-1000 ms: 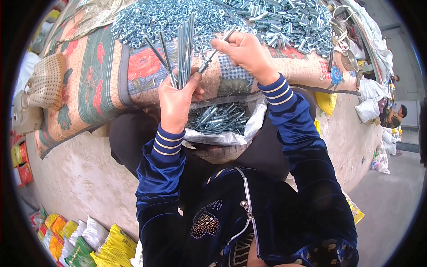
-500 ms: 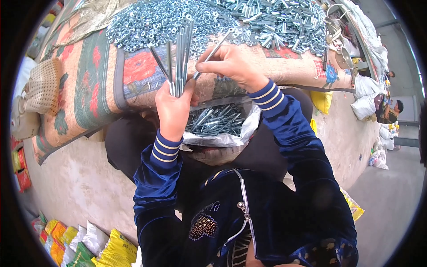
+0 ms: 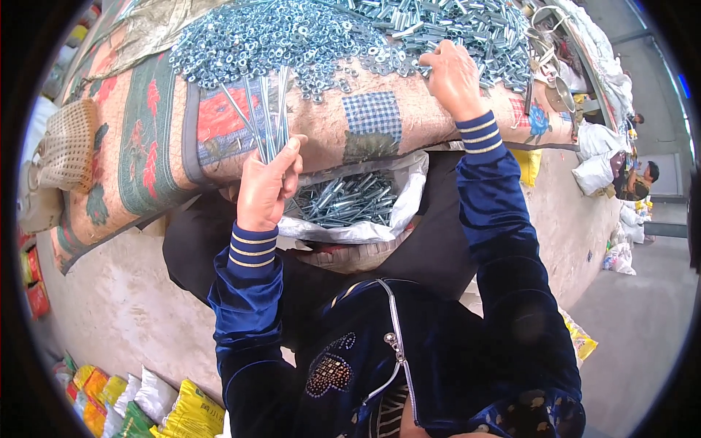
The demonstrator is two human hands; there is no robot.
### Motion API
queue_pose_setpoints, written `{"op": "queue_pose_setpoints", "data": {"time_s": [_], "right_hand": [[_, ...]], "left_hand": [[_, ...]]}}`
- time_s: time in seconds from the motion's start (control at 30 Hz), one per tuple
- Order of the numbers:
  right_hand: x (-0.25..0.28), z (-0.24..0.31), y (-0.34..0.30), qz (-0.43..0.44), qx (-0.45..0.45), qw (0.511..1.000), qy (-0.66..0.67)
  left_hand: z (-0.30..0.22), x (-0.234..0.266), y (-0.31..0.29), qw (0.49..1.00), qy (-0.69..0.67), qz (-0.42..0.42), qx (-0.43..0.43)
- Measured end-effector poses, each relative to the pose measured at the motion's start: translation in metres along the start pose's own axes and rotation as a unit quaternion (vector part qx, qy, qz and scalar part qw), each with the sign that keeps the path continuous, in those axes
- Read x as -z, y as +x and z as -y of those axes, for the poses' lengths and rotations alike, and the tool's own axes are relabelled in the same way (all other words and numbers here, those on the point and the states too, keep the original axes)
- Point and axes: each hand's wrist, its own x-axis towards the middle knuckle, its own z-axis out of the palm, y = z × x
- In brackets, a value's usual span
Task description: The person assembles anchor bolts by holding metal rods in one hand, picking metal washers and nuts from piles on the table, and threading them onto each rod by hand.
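Note:
In my left hand (image 3: 268, 186), closed and raised over the near edge of the quilt-like cover, is a small bundle of long thin metal rods (image 3: 282, 109). They stand upward and fan out at the top. My right hand (image 3: 454, 79) reaches to the near left edge of a heap of short metal sleeves (image 3: 467, 36). Its fingers are bent together at the metal pieces; whatever is between the fingertips is hidden. Left of that heap lies a wide spread of metal nuts and washers (image 3: 270, 44). A white bag (image 3: 405, 197) between my knees holds many metal rods with sleeves (image 3: 350, 198).
The patterned cover (image 3: 292, 139) drapes over the work surface. A tan woven chair back (image 3: 69, 146) stands at the left. Metal tools and a ladle-like scoop (image 3: 561, 95) lie at the right. Filled sacks (image 3: 191, 412) sit lower left, white sacks (image 3: 595, 157) at right, with people beyond.
My right hand has left the rods beside my left hand and moved right and away to the sleeve heap. My left hand, still holding the bundle, has shifted slightly left and nearer.

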Motion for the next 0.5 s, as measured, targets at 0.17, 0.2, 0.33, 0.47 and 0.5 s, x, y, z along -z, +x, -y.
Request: {"op": "queue_pose_setpoints", "data": {"time_s": [0.17, 0.2, 0.33, 0.47, 0.5], "right_hand": [[-0.006, -0.011, 0.004, 0.028, 0.039, 0.998, -0.049], [-0.003, -0.011, 0.006, 0.022, 0.049, 0.998, -0.042], [0.009, -0.001, 0.012, 0.006, -0.199, 0.893, 0.403], [0.013, 0.042, 0.014, 0.062, -0.187, 0.585, 0.787], [0.014, 0.05, 0.014, 0.06, -0.19, 0.585, 0.786]], "left_hand": [[-0.003, 0.003, 0.0, 0.996, -0.065, 0.049, 0.041], [-0.003, 0.003, 0.001, 0.993, -0.083, 0.072, 0.049], [-0.004, -0.001, -0.001, 0.985, -0.072, 0.136, 0.073], [-0.001, -0.004, -0.003, 0.969, -0.088, 0.201, 0.109], [-0.001, -0.007, -0.003, 0.97, -0.074, 0.206, 0.108]]}}
